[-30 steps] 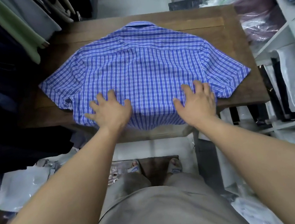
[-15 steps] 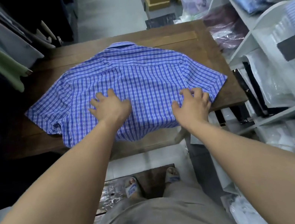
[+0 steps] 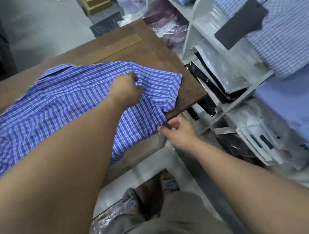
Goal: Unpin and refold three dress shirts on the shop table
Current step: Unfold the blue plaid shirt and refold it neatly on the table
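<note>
Shirt (image 3: pixel 55 104) lay spread across the counter (image 3: pixel 126 41). Left hand (image 3: pixel 126 90) pinched its shoulder; right hand (image 3: pixel 178 131) pinched the hem at the counter's near edge. Refolding judged barely begun.

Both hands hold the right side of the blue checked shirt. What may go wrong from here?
The blue checked shirt hangs over the near edge of the table, so a pull by the right hand at its hem might drag it off.
The left hand grips only a small bunch of cloth near the sleeve, so the fold may come out crooked or creased.
</note>
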`<state>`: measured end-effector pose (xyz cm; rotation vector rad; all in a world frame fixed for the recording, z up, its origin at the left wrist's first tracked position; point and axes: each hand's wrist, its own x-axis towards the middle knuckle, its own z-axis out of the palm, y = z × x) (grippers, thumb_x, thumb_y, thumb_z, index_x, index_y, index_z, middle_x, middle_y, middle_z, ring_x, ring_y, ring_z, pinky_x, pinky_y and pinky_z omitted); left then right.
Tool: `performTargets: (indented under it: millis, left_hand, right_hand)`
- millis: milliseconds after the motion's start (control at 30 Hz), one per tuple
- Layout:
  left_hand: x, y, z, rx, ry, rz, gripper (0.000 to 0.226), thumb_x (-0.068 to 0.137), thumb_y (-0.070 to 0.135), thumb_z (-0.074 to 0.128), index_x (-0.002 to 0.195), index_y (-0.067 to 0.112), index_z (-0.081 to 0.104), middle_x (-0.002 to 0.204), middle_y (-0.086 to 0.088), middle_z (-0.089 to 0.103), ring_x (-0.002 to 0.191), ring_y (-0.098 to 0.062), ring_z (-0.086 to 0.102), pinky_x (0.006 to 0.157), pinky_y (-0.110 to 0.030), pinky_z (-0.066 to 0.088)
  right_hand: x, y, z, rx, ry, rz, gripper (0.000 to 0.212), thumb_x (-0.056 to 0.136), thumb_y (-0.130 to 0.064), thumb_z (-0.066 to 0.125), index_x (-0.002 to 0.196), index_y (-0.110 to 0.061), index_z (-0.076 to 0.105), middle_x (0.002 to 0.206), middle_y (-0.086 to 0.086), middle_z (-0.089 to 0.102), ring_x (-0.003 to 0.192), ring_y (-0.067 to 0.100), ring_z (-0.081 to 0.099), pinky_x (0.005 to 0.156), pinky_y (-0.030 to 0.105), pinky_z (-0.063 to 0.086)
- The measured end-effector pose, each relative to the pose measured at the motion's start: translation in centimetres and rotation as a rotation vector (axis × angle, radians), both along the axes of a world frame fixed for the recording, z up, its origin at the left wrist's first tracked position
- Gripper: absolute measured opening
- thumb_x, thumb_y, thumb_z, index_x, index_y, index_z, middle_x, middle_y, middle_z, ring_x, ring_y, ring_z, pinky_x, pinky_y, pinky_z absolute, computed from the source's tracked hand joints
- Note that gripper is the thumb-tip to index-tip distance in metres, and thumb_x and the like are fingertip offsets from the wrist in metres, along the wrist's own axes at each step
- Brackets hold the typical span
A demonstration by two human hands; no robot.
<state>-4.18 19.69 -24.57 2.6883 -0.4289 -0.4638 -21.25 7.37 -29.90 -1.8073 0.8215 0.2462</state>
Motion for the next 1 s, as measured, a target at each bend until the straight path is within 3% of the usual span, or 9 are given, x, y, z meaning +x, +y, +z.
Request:
performTargets:
  millis: [133, 267, 400, 500, 633, 767, 833, 900, 1000]
  left_hand:
    - [2.4, -2.5, -0.3, 0.059, 0.030, -0.075, 0.056, 0.096, 0.020, 0.059, 0.147, 0.014, 0.039, 0.144, -0.022, 0.034, 0.107, -0.043, 0.060, 0.078, -0.039, 0.045]
    - [3.3, -4.3, -1.0, 0.080, 0.149, -0.097, 0.068, 0.096, 0.035, 0.056, 0.155, 0.020, 0.026, 0.158, -0.022, 0.014, 0.117, -0.045, 0.055, 0.093, -0.039, 0.048]
    - [3.2, -5.5, -1.7, 0.224, 0.258, -0.152, 0.077, 0.094, 0.050, 0.053, 0.158, 0.039, 0.011, 0.167, -0.007, -0.006, 0.146, -0.053, 0.015, 0.111, -0.056, 0.039]
    - [2.8, -5.7, -1.7, 0.291, 0.162, -0.200, 0.071, 0.099, 0.024, 0.048, 0.160, 0.027, 0.011, 0.164, -0.014, 0.004, 0.146, -0.051, 0.012, 0.118, -0.055, 0.025]
    - [2.3, -5.2, -2.0, 0.262, -0.069, -0.212, 0.054, 0.098, 0.011, 0.046, 0.149, 0.004, 0.030, 0.145, -0.019, 0.033, 0.132, -0.041, 0.034, 0.113, -0.049, 0.032]
    - [2.3, -3.7, -3.4, -0.011, -0.043, -0.047, 0.035, 0.097, 0.022, 0.049, 0.127, 0.005, 0.053, 0.135, -0.018, 0.041, 0.121, -0.038, 0.047, 0.100, -0.041, 0.043]
    - [1.8, -3.1, -3.2, -0.175, -0.045, 0.027, 0.028, 0.099, 0.027, 0.046, 0.111, 0.004, 0.056, 0.130, -0.015, 0.043, 0.105, -0.030, 0.051, 0.089, -0.033, 0.043]
    - [1.3, -2.3, -2.4, -0.386, -0.019, 0.113, 0.020, 0.099, 0.026, 0.044, 0.090, 0.010, 0.050, 0.125, -0.008, 0.040, 0.094, -0.021, 0.048, 0.085, -0.028, 0.040]
    - [0.9, -0.5, -0.7, -0.813, 0.141, 0.365, 0.022, 0.090, 0.023, 0.048, 0.073, 0.018, 0.035, 0.113, -0.005, 0.039, 0.084, -0.017, 0.046, 0.085, -0.032, 0.040]
  right_hand:
    - [0.1, 0.2, -0.4, 0.067, -0.003, -0.088, 0.040, 0.077, -0.028, 0.084, 0.094, -0.021, 0.048, 0.095, -0.007, 0.057, 0.084, 0.010, 0.056, 0.072, 0.025, 0.045]
    - [0.2, 0.9, -0.9, 0.123, -0.018, -0.149, 0.049, 0.071, -0.019, 0.087, 0.098, -0.018, 0.046, 0.094, -0.003, 0.065, 0.082, 0.011, 0.062, 0.076, 0.029, 0.051]
    - [0.5, 1.1, -2.2, 0.153, 0.028, -0.152, 0.052, 0.068, -0.016, 0.090, 0.110, -0.015, 0.059, 0.092, 0.000, 0.072, 0.091, 0.020, 0.071, 0.085, 0.036, 0.058]
    - [0.9, 1.1, -3.0, 0.163, 0.047, -0.136, 0.038, 0.069, -0.016, 0.089, 0.094, -0.024, 0.062, 0.096, -0.003, 0.072, 0.094, 0.018, 0.070, 0.089, 0.039, 0.057]
    - [1.1, 1.8, -3.9, 0.281, 0.084, -0.108, 0.051, 0.066, -0.025, 0.091, 0.110, -0.020, 0.066, 0.111, -0.004, 0.071, 0.104, 0.017, 0.067, 0.099, 0.041, 0.053]
    - [0.6, 2.8, -3.8, 0.079, 0.030, -0.091, 0.022, 0.067, -0.032, 0.082, 0.080, -0.020, 0.071, 0.082, -0.005, 0.074, 0.082, 0.017, 0.070, 0.076, 0.035, 0.057]
    - [0.0, 3.3, -3.1, -0.149, -0.032, -0.029, 0.019, 0.078, -0.028, 0.072, 0.067, -0.016, 0.062, 0.067, -0.002, 0.066, 0.068, 0.020, 0.064, 0.057, 0.029, 0.044]
    - [-0.3, 3.9, -2.4, -0.396, -0.088, 0.053, 0.021, 0.085, -0.023, 0.064, 0.068, -0.018, 0.055, 0.068, 0.001, 0.062, 0.066, 0.024, 0.059, 0.054, 0.030, 0.040]
    - [-0.5, 4.9, -1.8, -0.741, -0.135, 0.091, 0.006, 0.090, -0.014, 0.063, 0.092, -0.014, 0.057, 0.084, 0.003, 0.062, 0.070, 0.025, 0.056, 0.059, 0.034, 0.041]
